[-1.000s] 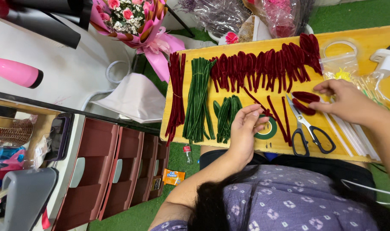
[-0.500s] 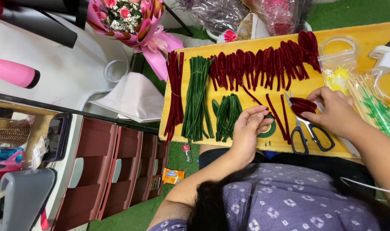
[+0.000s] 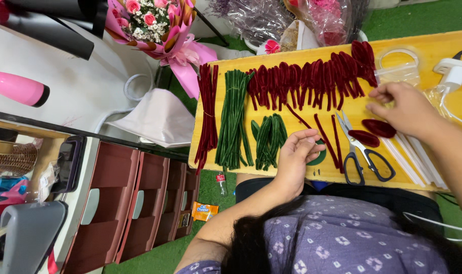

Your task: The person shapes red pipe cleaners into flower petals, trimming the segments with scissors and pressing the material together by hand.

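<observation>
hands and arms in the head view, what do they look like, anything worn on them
Both are bare: the left hand and right hand show no gloves, and no rings or watch can be made out. Both forearms are uncovered. The only clothing in view is a purple top with small pale square prints, with short sleeves ending near the left upper arm.

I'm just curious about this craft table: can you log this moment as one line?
left hand: resting by green folded stems | right hand: at dark red loops, grip unclear | scissors: untouched on yellow board
</observation>
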